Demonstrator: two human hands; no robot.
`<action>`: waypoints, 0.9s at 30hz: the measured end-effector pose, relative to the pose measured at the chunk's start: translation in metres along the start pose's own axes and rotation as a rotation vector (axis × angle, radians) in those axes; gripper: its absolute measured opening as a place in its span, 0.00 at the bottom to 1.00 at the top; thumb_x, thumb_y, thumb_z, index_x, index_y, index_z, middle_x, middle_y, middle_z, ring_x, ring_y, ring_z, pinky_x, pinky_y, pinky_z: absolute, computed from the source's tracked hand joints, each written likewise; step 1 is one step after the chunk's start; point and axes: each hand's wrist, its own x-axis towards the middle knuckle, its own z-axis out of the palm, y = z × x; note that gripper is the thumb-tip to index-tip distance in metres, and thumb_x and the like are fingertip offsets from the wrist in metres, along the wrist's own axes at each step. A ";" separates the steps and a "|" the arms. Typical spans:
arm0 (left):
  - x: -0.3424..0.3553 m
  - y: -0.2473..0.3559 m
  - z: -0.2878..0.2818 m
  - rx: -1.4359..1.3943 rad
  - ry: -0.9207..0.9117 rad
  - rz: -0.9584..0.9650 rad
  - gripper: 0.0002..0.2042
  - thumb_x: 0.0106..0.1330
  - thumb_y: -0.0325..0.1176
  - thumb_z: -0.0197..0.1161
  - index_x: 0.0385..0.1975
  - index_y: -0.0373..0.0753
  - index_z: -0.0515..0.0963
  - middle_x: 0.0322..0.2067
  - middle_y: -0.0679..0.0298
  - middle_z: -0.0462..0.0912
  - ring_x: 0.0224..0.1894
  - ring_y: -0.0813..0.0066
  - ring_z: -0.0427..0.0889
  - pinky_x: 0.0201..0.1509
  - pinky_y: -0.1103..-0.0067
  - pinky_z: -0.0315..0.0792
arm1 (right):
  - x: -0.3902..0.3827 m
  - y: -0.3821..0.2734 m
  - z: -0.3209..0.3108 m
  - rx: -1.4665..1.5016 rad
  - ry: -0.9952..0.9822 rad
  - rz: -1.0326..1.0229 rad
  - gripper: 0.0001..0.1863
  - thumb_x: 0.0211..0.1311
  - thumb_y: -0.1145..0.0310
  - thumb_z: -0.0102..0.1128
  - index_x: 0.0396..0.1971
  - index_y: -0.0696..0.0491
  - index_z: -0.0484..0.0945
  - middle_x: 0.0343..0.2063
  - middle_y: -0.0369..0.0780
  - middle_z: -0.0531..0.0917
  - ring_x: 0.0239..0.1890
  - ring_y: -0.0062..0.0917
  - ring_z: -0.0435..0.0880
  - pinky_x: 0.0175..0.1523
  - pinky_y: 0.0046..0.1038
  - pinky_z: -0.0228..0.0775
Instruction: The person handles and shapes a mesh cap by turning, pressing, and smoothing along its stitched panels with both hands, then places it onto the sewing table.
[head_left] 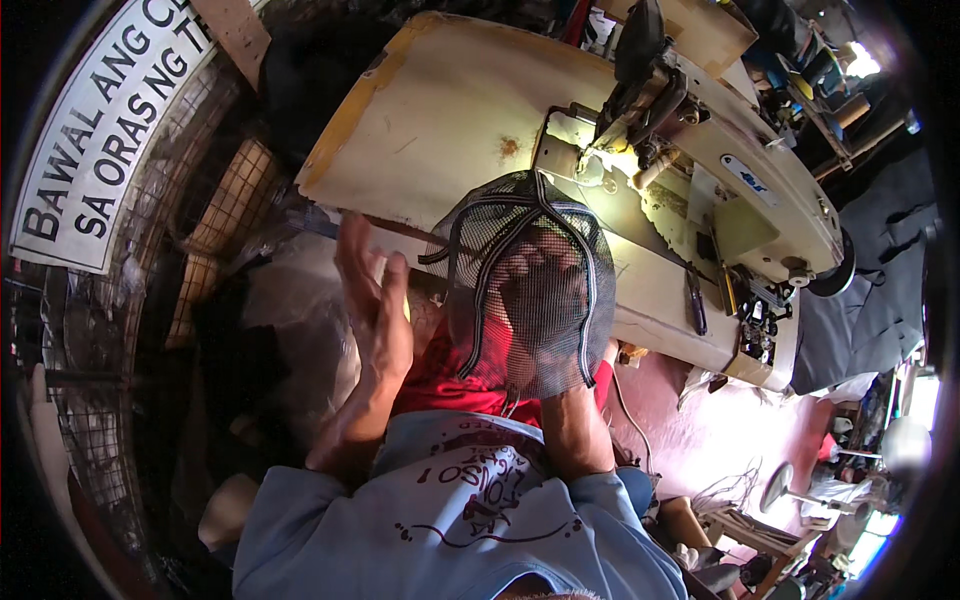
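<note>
Right now you have one dark grey mesh cap piece with black binding strips point(525, 290), domed over your right hand point(540, 300), whose fingers spread inside it, before the cream sewing table point(450, 110); your left hand point(375, 300) hovers beside, fingers wide, holding nothing.

The mesh cap piece point(530, 290) is black netting crossed by grey-and-black striped bands. The sewing machine point(720, 190) is cream with rust spots, on a pale yellow-edged table point(440, 110). The sleeves point(300, 530) are light blue.
</note>
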 end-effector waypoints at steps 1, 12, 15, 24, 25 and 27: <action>0.005 0.006 0.001 -0.024 -0.089 0.141 0.32 0.66 0.47 0.54 0.64 0.35 0.55 0.61 0.51 0.59 0.65 0.58 0.56 0.68 0.62 0.51 | 0.002 -0.007 0.002 0.764 -0.219 -0.057 0.18 0.69 0.60 0.44 0.53 0.53 0.68 0.50 0.41 0.73 0.50 0.28 0.71 0.55 0.31 0.66; 0.024 0.053 0.008 0.282 -0.562 0.522 0.16 0.60 0.31 0.62 0.49 0.43 0.77 0.56 0.63 0.74 0.68 0.52 0.56 0.68 0.59 0.50 | -0.009 -0.039 0.021 1.166 -0.277 -0.003 0.23 0.69 0.67 0.45 0.61 0.58 0.62 0.60 0.44 0.68 0.61 0.32 0.69 0.64 0.30 0.62; 0.021 0.055 0.009 0.305 -0.633 0.596 0.16 0.59 0.35 0.63 0.49 0.47 0.77 0.58 0.65 0.71 0.68 0.50 0.54 0.67 0.54 0.48 | -0.017 -0.041 0.020 1.259 -0.265 0.197 0.24 0.71 0.63 0.41 0.64 0.55 0.58 0.63 0.44 0.64 0.64 0.31 0.64 0.68 0.30 0.55; 0.017 0.045 0.017 0.301 -0.738 0.687 0.17 0.57 0.39 0.65 0.47 0.46 0.78 0.62 0.63 0.66 0.68 0.42 0.51 0.66 0.49 0.48 | -0.032 0.051 0.033 0.850 -0.081 -0.055 0.27 0.71 0.62 0.40 0.66 0.55 0.53 0.65 0.41 0.60 0.65 0.28 0.62 0.69 0.28 0.52; 0.016 0.045 0.017 0.330 -0.739 0.701 0.17 0.57 0.39 0.65 0.47 0.47 0.79 0.62 0.63 0.66 0.68 0.42 0.50 0.66 0.48 0.47 | -0.033 0.048 0.031 0.977 -0.084 0.006 0.27 0.71 0.62 0.40 0.66 0.55 0.52 0.65 0.41 0.60 0.65 0.28 0.62 0.69 0.28 0.52; 0.017 0.046 0.019 0.356 -0.743 0.718 0.17 0.57 0.40 0.65 0.47 0.47 0.79 0.62 0.63 0.65 0.68 0.42 0.50 0.66 0.48 0.47 | -0.034 0.039 0.028 1.230 -0.088 0.129 0.27 0.71 0.62 0.41 0.66 0.55 0.52 0.65 0.41 0.59 0.65 0.28 0.62 0.69 0.28 0.52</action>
